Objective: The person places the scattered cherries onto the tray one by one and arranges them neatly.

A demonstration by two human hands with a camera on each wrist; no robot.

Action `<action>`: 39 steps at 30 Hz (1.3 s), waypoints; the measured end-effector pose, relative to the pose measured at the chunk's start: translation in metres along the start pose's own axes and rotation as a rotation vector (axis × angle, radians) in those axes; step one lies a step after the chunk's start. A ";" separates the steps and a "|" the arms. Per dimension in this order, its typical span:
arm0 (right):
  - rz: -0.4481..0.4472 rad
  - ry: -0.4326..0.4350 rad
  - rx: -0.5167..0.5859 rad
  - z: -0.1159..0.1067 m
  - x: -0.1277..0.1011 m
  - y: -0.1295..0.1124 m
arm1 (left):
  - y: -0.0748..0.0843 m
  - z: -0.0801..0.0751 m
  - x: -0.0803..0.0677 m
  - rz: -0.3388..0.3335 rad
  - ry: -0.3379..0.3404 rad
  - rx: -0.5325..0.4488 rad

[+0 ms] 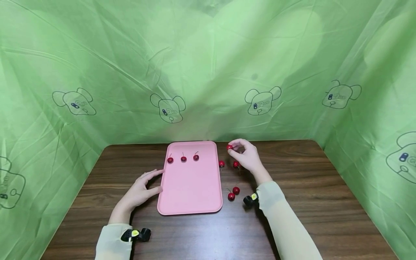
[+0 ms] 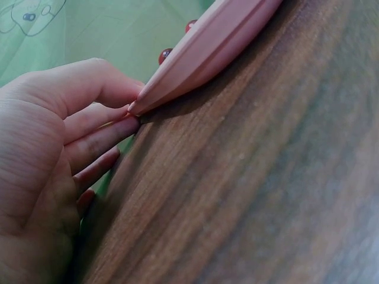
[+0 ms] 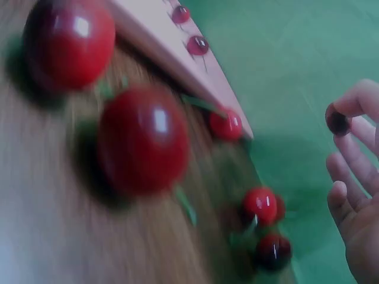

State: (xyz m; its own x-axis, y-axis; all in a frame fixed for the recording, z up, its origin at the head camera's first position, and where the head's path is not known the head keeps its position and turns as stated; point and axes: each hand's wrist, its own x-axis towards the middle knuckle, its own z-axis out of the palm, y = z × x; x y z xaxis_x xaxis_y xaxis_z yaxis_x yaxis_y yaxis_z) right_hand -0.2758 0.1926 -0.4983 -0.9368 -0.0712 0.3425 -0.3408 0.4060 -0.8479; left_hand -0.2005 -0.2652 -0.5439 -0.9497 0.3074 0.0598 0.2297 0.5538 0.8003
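A pink tray [image 1: 190, 191] lies flat on the dark wooden table, with three red cherries [image 1: 183, 158] in a row near its far end. My left hand [image 1: 158, 180] rests on the table against the tray's left edge, fingers straight; in the left wrist view its fingertips [image 2: 127, 112] touch the tray's rim [image 2: 201, 53]. Just right of the tray's far corner, my right hand [image 1: 232, 148] pinches a cherry [image 1: 229, 147] at its fingertips, lifted off the table. The right wrist view shows that cherry [image 3: 339, 121] dark against the fingers.
Several loose cherries lie on the table right of the tray: two near my right hand [image 1: 221, 163] [image 1: 235, 164] and a pair by my right wrist [image 1: 233, 193]. Green printed cloth [image 1: 208, 72] walls the table at the back and both sides.
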 end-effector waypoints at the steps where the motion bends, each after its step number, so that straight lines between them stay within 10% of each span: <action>1: -0.002 -0.010 -0.008 0.004 0.001 -0.002 | 0.000 0.000 0.000 -0.002 0.000 -0.002; 17: -0.022 -0.159 -0.075 0.064 0.012 -0.013 | 0.003 -0.002 -0.001 0.001 0.006 0.003; 39: -0.011 -0.273 -0.286 0.074 0.017 -0.005 | 0.003 -0.002 0.000 0.006 0.002 -0.016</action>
State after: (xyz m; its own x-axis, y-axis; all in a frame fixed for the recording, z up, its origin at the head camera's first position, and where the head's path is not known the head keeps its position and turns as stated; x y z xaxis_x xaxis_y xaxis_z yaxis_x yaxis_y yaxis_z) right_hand -0.2956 0.1222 -0.5179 -0.9327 -0.3012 0.1984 -0.3518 0.6383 -0.6848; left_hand -0.2001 -0.2649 -0.5406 -0.9487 0.3093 0.0653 0.2315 0.5392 0.8097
